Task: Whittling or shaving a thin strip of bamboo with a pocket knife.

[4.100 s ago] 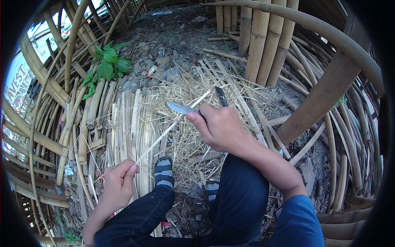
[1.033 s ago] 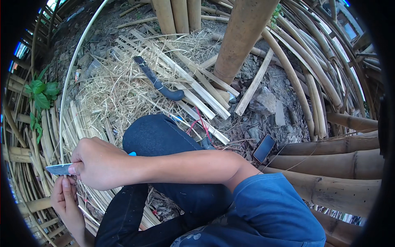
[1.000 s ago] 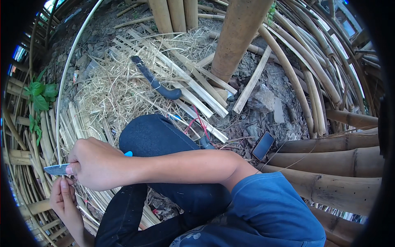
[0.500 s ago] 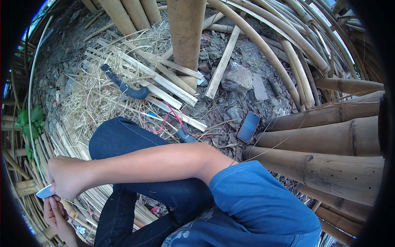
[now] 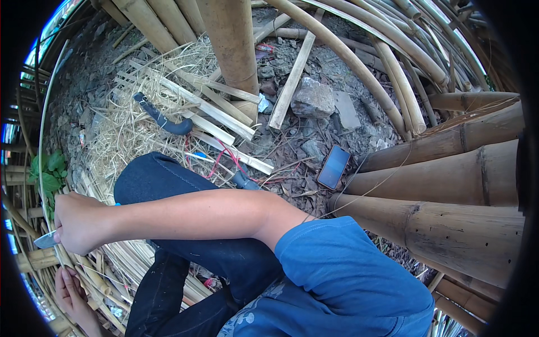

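My right arm reaches across my bent knee to the far left. In its closed fist, my right hand (image 5: 83,223) grips a knife, whose pale blade (image 5: 46,240) sticks out on the left. A long thin bamboo strip (image 5: 43,123) curves down the left side and runs past the blade. Below the fist, my left hand (image 5: 72,291) pinches the lower stretch of this strip between thumb and fingers. The knife's handle is hidden inside my right fist. Whether the blade's edge touches the strip, I cannot tell.
Pale shavings (image 5: 120,143) and split bamboo slats (image 5: 208,106) lie ahead, with a dark curved handle-like piece (image 5: 163,117) on top. A phone (image 5: 333,167) rests near thick bamboo poles (image 5: 438,174) on the right. An upright bamboo post (image 5: 230,45) and a rock (image 5: 313,98) stand beyond.
My right hand has moved up and slightly left with the knife, widening the gap to my left hand. My left hand keeps its pinch. The whole view has shifted a little.
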`<state>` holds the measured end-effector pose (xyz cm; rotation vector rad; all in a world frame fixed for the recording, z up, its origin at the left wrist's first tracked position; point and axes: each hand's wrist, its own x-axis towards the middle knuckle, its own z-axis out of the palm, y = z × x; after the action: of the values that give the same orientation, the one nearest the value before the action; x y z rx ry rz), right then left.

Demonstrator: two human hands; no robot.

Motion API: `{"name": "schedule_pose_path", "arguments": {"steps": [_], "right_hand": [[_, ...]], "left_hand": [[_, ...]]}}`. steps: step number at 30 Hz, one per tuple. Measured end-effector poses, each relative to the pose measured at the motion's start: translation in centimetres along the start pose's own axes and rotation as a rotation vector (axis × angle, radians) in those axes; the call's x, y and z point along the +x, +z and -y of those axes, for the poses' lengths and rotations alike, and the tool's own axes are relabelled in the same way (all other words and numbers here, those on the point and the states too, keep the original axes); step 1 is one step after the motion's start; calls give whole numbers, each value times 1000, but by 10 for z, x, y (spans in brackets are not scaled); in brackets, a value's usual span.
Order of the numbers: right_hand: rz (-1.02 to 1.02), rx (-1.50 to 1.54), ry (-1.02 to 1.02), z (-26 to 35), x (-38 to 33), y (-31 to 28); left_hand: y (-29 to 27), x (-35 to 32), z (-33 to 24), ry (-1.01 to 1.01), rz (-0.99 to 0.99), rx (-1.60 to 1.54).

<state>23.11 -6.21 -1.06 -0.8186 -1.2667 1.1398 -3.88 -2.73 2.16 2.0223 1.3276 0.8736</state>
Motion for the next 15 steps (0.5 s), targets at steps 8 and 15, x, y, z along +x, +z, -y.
{"name": "schedule_pose_path", "arguments": {"steps": [8, 15], "right_hand": [[-44, 157, 73, -7, 7, -16], [37, 28, 32, 5, -27, 3]], "left_hand": [[3, -25, -14, -28, 1, 111], [17, -40, -44, -90, 108, 45]]}}
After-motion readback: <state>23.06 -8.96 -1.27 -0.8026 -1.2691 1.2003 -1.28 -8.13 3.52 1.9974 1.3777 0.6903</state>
